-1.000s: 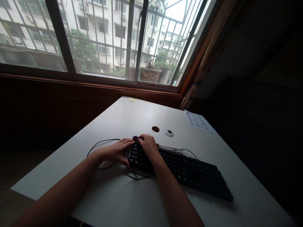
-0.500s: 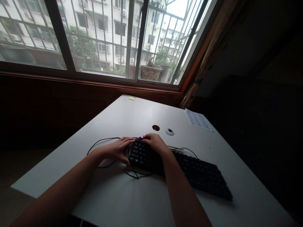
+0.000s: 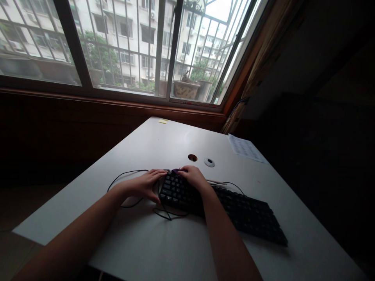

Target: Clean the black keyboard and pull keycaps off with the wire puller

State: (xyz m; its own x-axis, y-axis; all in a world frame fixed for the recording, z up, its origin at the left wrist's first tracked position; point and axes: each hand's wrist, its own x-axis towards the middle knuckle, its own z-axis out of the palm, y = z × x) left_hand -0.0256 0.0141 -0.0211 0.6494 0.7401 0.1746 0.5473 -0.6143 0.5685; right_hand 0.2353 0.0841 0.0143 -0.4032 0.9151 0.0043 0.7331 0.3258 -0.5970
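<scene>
A black keyboard (image 3: pixel 249 212) lies slantwise on the white desk, its middle partly covered by my right forearm. My left hand (image 3: pixel 148 184) grips the keyboard's left end, with the thumb at the near corner and the fingers at the far corner. In my right hand (image 3: pixel 191 175), closed fingers pinch a small purple cloth (image 3: pixel 175 171) against the top row of keys near the far left corner. Most of the cloth is hidden under the fingers. A black cable (image 3: pixel 124 173) loops out to the left of my left hand and in front of the keyboard.
Behind the keyboard lies a thin, light-coloured stick (image 3: pixel 216 182). Farther back are a round hole (image 3: pixel 192 158) in the white desk (image 3: pixel 140 246) and its grey ring-shaped cover (image 3: pixel 209 162). A printed sheet (image 3: pixel 246 148) lies at the right edge, a yellow note (image 3: pixel 163 121) at the far corner.
My right hand has shifted slightly to the right along the top row, and more of the purple cloth shows. My left hand stays on the keyboard's end.
</scene>
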